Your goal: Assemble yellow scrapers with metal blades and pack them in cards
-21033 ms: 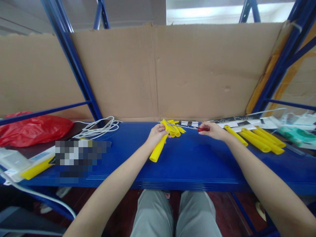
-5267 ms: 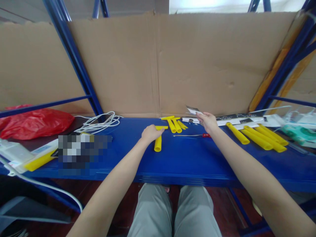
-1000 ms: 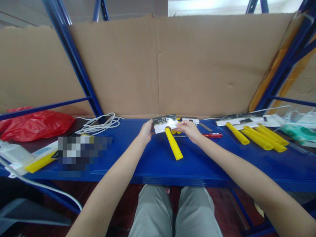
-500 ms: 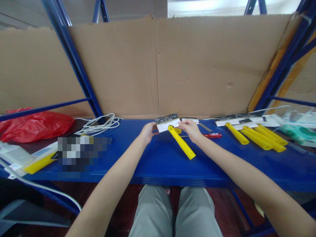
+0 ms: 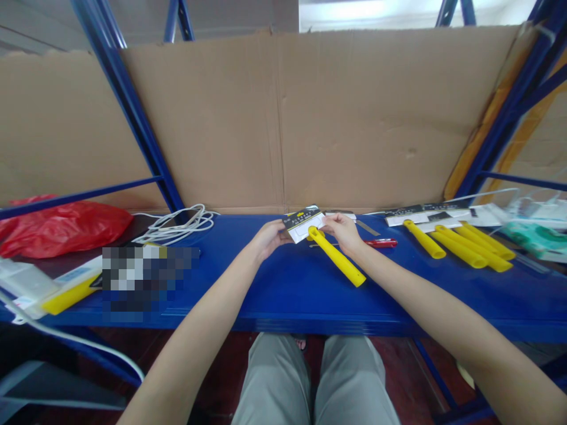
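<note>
Between my hands, above the blue shelf (image 5: pixel 283 301), is a black-and-white header card (image 5: pixel 302 221) with a yellow plastic handle (image 5: pixel 339 258) on it. The handle slants down to the right, toward me. My left hand (image 5: pixel 269 238) pinches the card's left edge, its fingertips partly behind it. At the card's right edge, near the handle's top, my right hand (image 5: pixel 341 229) is closed on the card. A red-handled tool (image 5: pixel 381 242) lies just right of that hand, its thin shaft partly hidden by the hand. Another card (image 5: pixel 346 215) and a metal strip (image 5: pixel 368 228) lie behind.
Several yellow handles (image 5: pixel 424 239) with cards lie at the right, near a green-and-white packet (image 5: pixel 538 237). To the left are a coiled white cable (image 5: pixel 186 223), a red plastic bag (image 5: pixel 66 224), another yellow handle (image 5: pixel 73 295) and a blurred-out object (image 5: pixel 139 277). Cardboard (image 5: pixel 283 124) stands behind.
The card and yellow handle have turned, and the handle's lower end has swung right. Both hands stay on the card, with the left hand slightly farther right.
</note>
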`<state>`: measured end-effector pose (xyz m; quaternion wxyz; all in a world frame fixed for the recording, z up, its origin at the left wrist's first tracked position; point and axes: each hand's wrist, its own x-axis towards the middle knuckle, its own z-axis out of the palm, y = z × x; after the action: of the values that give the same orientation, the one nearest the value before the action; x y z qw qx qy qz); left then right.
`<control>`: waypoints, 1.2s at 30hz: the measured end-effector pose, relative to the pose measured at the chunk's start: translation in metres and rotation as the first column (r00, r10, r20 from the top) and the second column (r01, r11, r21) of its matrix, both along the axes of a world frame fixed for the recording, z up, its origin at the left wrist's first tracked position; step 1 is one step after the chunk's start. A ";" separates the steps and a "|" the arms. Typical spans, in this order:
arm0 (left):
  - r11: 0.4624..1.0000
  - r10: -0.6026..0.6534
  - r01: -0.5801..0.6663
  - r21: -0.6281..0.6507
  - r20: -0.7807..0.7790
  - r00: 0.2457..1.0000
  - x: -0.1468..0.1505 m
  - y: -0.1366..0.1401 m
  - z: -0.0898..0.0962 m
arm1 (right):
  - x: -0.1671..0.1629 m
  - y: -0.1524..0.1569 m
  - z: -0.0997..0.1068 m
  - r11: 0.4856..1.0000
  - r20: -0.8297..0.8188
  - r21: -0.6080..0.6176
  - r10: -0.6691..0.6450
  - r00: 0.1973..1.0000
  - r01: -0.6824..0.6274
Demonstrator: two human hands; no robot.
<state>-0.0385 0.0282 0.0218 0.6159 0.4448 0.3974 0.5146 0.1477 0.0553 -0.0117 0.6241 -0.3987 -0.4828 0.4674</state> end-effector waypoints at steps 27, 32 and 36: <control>0.986 0.162 -0.165 0.018 -0.327 0.931 0.002 0.001 -0.005 | -0.007 -0.018 0.007 0.988 0.760 0.154 -0.134 0.635 0.024; 0.981 0.192 -0.193 0.030 -0.327 0.925 0.002 0.002 -0.006 | -0.011 -0.030 0.007 0.964 0.835 0.170 -0.032 0.549 -0.203; 0.979 0.198 -0.202 0.025 -0.339 0.920 0.002 0.002 -0.006 | -0.013 -0.031 0.003 0.919 0.879 0.236 -0.063 0.473 -0.315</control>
<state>-0.0361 0.0300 0.0160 0.4845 0.4810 0.5436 0.4883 0.1351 0.0241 -0.0088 0.3169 -0.4188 -0.8384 0.1460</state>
